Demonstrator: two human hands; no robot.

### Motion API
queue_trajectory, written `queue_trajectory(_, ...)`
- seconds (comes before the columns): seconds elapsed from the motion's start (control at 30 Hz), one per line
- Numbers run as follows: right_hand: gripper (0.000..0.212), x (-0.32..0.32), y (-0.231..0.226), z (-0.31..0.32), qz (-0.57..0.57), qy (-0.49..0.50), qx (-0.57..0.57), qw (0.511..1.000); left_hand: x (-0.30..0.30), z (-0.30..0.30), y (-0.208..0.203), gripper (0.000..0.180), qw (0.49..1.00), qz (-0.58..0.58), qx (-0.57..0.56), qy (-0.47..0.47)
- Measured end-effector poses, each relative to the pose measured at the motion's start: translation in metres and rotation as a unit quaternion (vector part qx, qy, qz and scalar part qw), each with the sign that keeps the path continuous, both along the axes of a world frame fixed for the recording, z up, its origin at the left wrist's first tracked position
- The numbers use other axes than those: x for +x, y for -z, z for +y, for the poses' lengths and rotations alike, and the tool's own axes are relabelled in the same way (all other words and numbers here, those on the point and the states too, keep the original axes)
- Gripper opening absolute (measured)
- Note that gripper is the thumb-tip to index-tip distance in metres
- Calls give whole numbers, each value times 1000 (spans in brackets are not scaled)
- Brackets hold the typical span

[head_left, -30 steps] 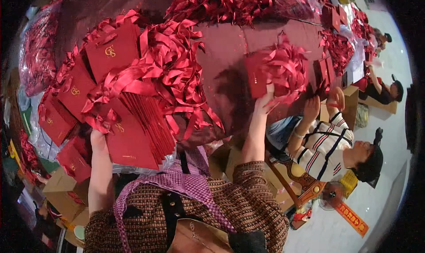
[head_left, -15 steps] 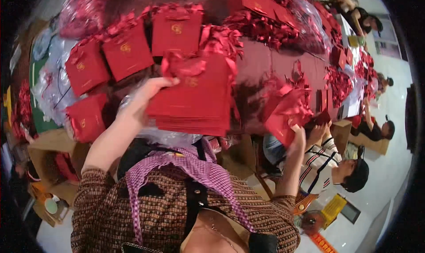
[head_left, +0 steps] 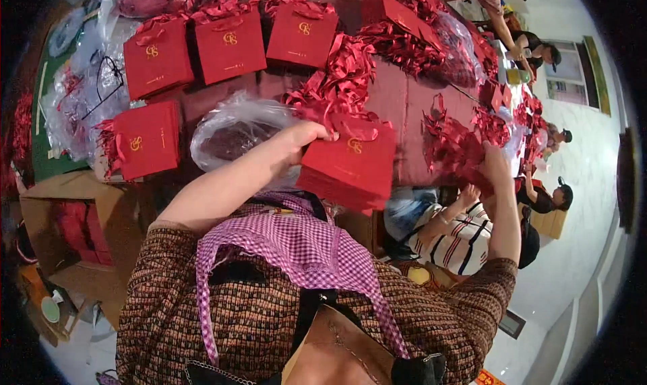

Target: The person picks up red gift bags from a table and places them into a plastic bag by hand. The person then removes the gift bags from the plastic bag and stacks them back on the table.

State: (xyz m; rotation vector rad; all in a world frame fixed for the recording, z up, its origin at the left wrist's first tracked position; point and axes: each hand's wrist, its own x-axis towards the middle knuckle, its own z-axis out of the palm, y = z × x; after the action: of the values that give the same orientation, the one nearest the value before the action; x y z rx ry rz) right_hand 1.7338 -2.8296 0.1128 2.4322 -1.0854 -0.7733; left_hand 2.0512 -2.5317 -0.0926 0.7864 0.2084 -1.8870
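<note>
My left hand (head_left: pixel 311 137) grips a thick stack of red paper gift bags (head_left: pixel 350 166) by its left upper edge, thumb on top. The stack is tilted in front of my apron; red ribbon handles and a gold emblem show on its top bag. Out to the right, my right hand (head_left: pixel 497 166) is at a heap of red bags with ribbons (head_left: pixel 461 149). Its fingers are partly hidden and blurred, so whether it grasps one is unclear. Loose red ribbons (head_left: pixel 347 68) lie just beyond the held stack.
Several stacks of red bags (head_left: pixel 230 47) line the table's far left, with another stack (head_left: pixel 145 139) nearer. A clear plastic bag (head_left: pixel 236 125) lies beside my left forearm. An open cardboard box (head_left: pixel 81 230) stands at lower left. A co-worker in a striped top (head_left: pixel 455 233) sits close at right.
The stack in my left hand has moved right and tilts more. My right hand, which held a red bag nearer me, has reached farther right and away to the ribboned heap.
</note>
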Motion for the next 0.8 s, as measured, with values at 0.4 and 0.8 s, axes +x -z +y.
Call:
queue_trajectory(0.4,34,206,-70,164,15,-367,355,860,13,-53,7,33,928,-337,-154,-41)
queue_trajectory(0.8,54,308,16,185,237,-229,450,830,68,-47,2,19,817,-451,-282,223)
